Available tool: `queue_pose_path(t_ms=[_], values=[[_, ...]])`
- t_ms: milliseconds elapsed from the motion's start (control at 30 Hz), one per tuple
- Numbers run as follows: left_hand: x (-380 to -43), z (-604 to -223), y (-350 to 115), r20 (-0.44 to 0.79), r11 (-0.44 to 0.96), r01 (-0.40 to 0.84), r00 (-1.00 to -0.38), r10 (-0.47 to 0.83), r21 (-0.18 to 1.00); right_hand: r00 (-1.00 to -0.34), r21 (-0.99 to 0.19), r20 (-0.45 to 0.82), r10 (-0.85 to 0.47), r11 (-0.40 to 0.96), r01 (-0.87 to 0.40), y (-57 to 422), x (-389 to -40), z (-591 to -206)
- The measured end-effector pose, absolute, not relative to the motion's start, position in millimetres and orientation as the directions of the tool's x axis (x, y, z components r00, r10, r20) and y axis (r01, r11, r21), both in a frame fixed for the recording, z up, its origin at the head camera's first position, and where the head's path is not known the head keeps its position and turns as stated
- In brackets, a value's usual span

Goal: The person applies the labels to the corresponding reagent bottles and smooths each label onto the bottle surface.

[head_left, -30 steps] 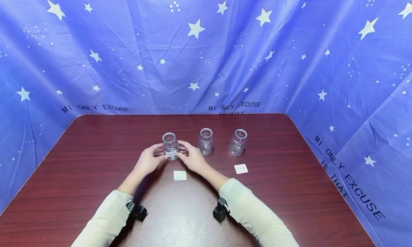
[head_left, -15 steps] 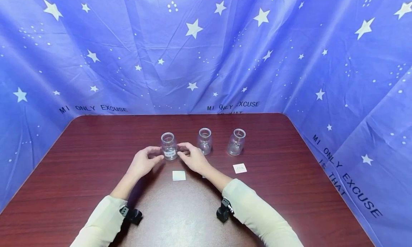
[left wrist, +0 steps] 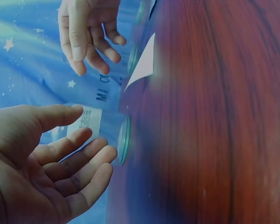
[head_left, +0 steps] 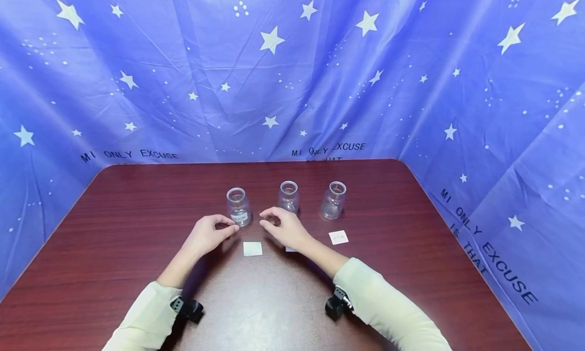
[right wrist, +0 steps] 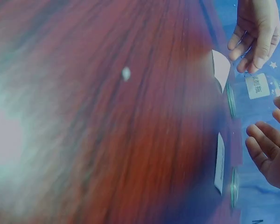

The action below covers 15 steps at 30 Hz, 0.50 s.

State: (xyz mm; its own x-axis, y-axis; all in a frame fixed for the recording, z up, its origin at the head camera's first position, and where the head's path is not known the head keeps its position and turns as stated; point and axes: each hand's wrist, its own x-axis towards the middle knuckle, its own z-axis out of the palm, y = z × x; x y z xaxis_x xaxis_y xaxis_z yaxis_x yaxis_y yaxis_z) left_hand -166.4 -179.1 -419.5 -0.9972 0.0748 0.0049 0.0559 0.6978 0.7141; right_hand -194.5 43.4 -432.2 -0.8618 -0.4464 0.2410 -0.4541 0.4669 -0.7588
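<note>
my left hand (head_left: pixel 209 234), loosely spread and empty, is beside the labelled jar (head_left: pixel 238 206), leftmost of three; i can't tell if it touches. my right hand (head_left: pixel 289 231), half uncurled, holds nothing near the middle jar (head_left: pixel 289 194).

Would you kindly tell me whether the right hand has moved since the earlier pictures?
Yes, the right hand has moved to the right, away from the labelled jar, leaving a gap between them.
</note>
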Motion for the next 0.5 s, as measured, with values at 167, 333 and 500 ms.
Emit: queue_pose_path(t_ms=[167,333,500], values=[[-165.0,-420.2,-169.9,-0.003,0.681,0.074,-0.994,0.111,0.729,-0.86,-0.756,0.211,-0.464,0.48,-0.444,57.2,-190.7,-431.9],[-165.1,-420.2,-155.3,0.005,0.66,0.107,-0.988,0.156,0.744,-0.877,-0.753,0.178,-0.447,0.512,-0.413,72.6,-188.3,-434.2],[-166.9,-420.3,-137.6,0.023,0.63,0.161,-0.975,0.222,0.76,-0.883,-0.749,0.157,-0.442,0.53,-0.399,86.9,-185.6,-435.1]])
